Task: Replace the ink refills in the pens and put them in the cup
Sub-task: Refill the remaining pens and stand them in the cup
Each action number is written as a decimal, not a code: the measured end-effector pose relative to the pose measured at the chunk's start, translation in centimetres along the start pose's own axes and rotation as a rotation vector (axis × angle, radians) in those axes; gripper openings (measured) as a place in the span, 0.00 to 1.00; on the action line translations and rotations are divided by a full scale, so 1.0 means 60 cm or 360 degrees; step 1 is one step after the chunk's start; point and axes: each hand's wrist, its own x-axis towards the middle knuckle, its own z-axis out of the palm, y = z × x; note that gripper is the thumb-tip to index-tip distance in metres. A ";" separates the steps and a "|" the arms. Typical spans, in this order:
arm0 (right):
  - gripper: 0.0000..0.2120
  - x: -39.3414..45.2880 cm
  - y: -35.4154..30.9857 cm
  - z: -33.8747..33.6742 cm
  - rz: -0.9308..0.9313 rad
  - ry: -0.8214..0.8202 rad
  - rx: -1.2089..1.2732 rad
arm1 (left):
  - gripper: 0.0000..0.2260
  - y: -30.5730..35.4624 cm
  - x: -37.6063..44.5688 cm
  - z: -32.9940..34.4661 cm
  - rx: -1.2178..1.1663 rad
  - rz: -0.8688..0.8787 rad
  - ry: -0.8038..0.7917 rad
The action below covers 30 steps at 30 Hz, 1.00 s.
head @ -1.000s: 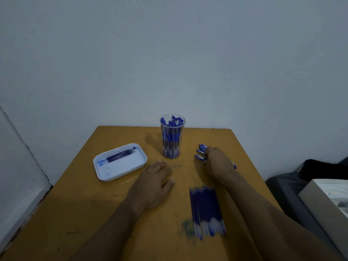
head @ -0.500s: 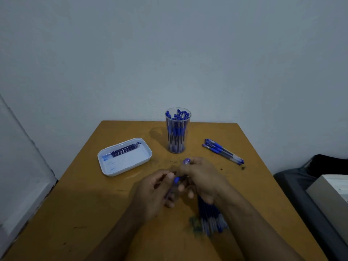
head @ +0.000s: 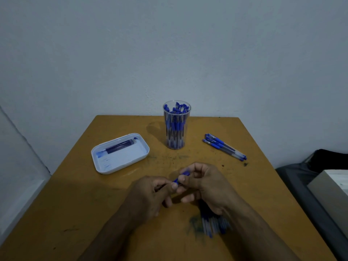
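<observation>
Fingers [head: 176, 185] of both hands pinch one blue pen [head: 181, 176] between them above the tabletop [head: 94, 194]: the left hand [head: 150, 194] grasps its near end, the right hand [head: 209, 187] its far end. Behind stands the cup [head: 176, 125] full of pens, with loose pens [head: 224, 146] to its right.

Clear plastic cup [head: 176, 127] packed w/ blue pens stands upright at back-centre of the yellow-brown wooden table [head: 75, 194], w/ bare tabletop open on both sides betw. it and the white shallow plastic tray [head: 120, 162] at left and the loose cluster of blue-capped pens [head: 224, 146] at right. Front-left of table is open wood, free for a hand to pass. Front-right is blocked by the row of blue ink refills [head: 212, 225], partly hidden under the right forearm; wall sits close behind the cup.
</observation>
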 end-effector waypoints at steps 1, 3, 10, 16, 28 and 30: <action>0.12 0.000 0.000 0.000 -0.0009 -0.0013 -0.0021 | 0.13 -0.001 -0.001 -0.001 0.0012 0.0002 -0.0002; 0.11 0.002 -0.001 0.001 -0.0029 -0.0016 -0.0050 | 0.13 -0.003 -0.002 -0.006 0.0019 -0.0003 -0.0048; 0.07 0.005 0.000 -0.005 -0.0060 -0.0043 -0.0176 | 0.21 -0.007 -0.002 -0.015 0.0117 0.0104 -0.0142; 0.07 0.005 -0.003 -0.009 -0.0078 -0.0109 -0.0242 | 0.23 -0.007 0.000 -0.013 0.0100 0.0181 -0.0145; 0.04 0.002 -0.017 -0.004 -0.0317 0.0159 -0.0248 | 0.12 -0.008 -0.001 -0.008 -0.0132 0.0123 0.0144; 0.04 0.001 -0.018 -0.008 -0.0438 0.0369 -0.0374 | 0.11 -0.010 -0.001 -0.006 -0.0212 0.0125 0.0256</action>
